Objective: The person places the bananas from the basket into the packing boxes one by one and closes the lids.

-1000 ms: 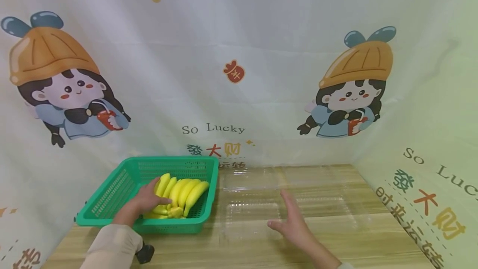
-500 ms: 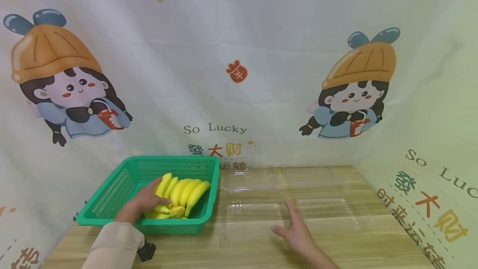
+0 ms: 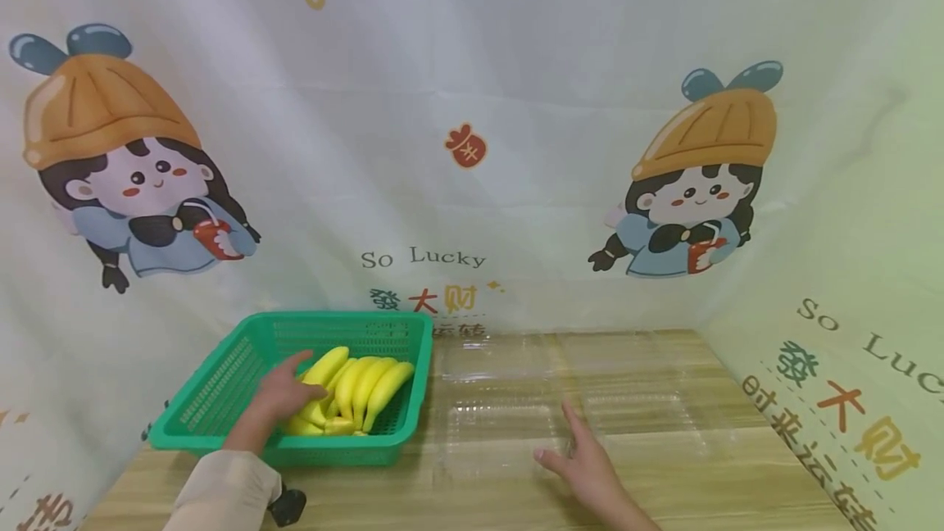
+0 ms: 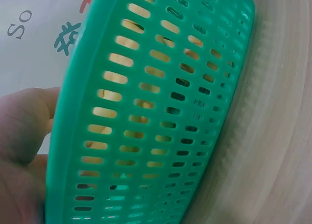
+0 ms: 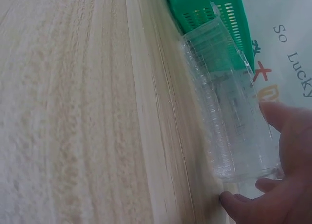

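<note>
Several yellow bananas (image 3: 369,388) lie in a green plastic basket (image 3: 413,433) at the left. Over the basket's near part is my left hand (image 3: 280,392), thumb and index finger spread against the leftmost banana (image 3: 328,369); its other fingers are hidden. In the left wrist view, this hand (image 4: 22,131) shows behind the basket's rim (image 4: 68,116), and banana yellow comes through the wall slots. My right hand (image 3: 590,465) hovers by the clear plastic container (image 3: 509,433), thumb and index apart, holding nothing. The right wrist view has the container (image 5: 234,112) beside that hand (image 5: 278,170).
The wood-grain table (image 3: 472,506) runs up to a pale printed cloth (image 3: 553,228) at the back, with another cloth side at the right. More clear plastic (image 3: 642,412) lies right of the right hand. A black device (image 3: 288,506) sits at the left wrist.
My left hand has drawn slightly left, and the leftmost banana now leans further right toward the others. The right hand has moved a little down and right since a second ago.
</note>
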A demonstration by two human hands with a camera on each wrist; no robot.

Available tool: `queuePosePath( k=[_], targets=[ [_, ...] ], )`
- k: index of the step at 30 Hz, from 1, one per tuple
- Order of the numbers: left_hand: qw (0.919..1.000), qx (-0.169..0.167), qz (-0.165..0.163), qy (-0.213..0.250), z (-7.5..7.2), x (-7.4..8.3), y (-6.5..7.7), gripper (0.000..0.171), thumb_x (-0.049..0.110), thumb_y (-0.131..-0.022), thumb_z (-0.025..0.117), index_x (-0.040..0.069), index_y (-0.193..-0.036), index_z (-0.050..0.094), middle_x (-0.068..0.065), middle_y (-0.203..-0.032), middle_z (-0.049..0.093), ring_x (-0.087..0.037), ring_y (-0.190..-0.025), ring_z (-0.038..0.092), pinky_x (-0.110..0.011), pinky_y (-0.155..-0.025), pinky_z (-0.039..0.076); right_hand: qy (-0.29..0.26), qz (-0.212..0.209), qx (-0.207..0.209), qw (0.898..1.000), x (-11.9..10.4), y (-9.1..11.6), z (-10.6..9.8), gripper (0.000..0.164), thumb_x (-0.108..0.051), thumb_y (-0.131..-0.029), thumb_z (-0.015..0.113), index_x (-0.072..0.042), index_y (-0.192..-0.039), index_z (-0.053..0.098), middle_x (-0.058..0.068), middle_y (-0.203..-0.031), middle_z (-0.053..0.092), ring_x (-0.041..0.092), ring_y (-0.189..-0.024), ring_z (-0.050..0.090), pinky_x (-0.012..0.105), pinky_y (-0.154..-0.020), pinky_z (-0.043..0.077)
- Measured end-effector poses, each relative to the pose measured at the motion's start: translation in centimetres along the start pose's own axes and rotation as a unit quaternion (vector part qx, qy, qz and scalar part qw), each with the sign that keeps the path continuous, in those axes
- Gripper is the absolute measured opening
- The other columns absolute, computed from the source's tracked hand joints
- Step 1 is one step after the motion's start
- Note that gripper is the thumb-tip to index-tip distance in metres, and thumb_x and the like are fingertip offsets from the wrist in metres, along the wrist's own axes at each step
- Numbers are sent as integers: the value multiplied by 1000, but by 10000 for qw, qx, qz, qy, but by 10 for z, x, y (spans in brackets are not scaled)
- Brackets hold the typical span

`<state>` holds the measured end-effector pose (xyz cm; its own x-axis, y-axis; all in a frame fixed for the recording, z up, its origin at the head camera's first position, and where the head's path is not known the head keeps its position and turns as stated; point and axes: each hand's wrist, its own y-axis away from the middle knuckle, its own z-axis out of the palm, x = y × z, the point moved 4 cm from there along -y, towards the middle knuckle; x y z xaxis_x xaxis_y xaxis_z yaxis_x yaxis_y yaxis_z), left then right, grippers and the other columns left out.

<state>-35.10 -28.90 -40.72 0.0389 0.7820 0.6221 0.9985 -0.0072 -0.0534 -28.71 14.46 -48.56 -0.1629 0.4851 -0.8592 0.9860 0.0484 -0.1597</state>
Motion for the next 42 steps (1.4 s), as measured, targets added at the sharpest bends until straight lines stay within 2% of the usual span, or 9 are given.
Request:
queuePosePath(
  k=[4,6,10,12,15,21,29,37,42],
  targets=[
    [9986,462,-82,-230,-4,-4,2,64,20,-85,66,-5,-139,45,-36,-133,46,-38,-85,57,-41,-63,45,-19,18,12,10000,-1,2,0,90,-26,-83,76,3,-151,25,32,-148,29,55,-132,29,67,-102,27],
    [9976,623,-138,-265,-5,-5,3,60,22,-85,65,-3,-137,48,-34,-135,45,-33,-80,57,-38,-60,44,-12,31,24,10000,-1,2,1,90,-26,-83,76,3,-151,25,33,-148,30,55,-131,30,67,-101,27],
    [9959,851,-291,-47,-8,-5,3,56,22,-88,62,-2,-137,50,-31,-139,43,-21,-58,47,-34,-51,38,-36,100,24,9999,1,2,2,91,-28,-82,77,1,-151,25,32,-148,30,55,-130,32,67,-101,28],
    [9943,1031,-273,-18,-10,-4,3,54,23,-88,62,-2,-136,51,-31,-137,46,-19,-54,43,-32,-49,37,-35,137,6,9999,2,2,3,92,-29,-82,77,0,-152,24,32,-148,30,55,-129,33,67,-100,29],
    [9905,1365,-185,-49,-13,-1,4,51,23,-88,61,0,-133,55,-29,-130,53,-19,-51,40,-32,-47,35,-14,175,-15,9998,4,3,3,92,-30,-82,77,0,-152,24,32,-149,29,56,-128,33,68,-99,30],
    [9823,1867,19,-156,-20,9,6,47,23,-88,62,4,-130,60,-25,-119,61,-25,-64,48,-33,-53,36,9,203,23,9998,4,4,3,92,-30,-82,77,-2,-152,24,31,-149,29,56,-130,31,68,-100,28],
    [9789,2023,228,166,-21,39,10,45,20,-88,62,7,-131,60,-23,-111,64,-21,-50,42,-32,-47,37,34,168,83,9998,2,5,0,91,-28,-82,77,-1,-152,25,31,-148,30,56,-129,33,68,-100,29],
    [9803,1846,395,588,-14,67,10,46,17,-87,62,10,-133,60,-23,-116,62,-19,-47,44,-31,-44,40,-108,254,52,9996,2,5,1,93,-27,-83,76,-2,-153,21,31,-149,29,56,-130,30,68,-101,27],
    [9785,1857,537,720,-11,82,11,45,17,-86,64,11,-130,62,-21,-118,62,-19,-51,48,-31,-47,43,-117,265,49,9996,3,5,2,95,-28,-83,76,-2,-154,19,30,-149,29,55,-131,30,67,-102,27]
  ],
)
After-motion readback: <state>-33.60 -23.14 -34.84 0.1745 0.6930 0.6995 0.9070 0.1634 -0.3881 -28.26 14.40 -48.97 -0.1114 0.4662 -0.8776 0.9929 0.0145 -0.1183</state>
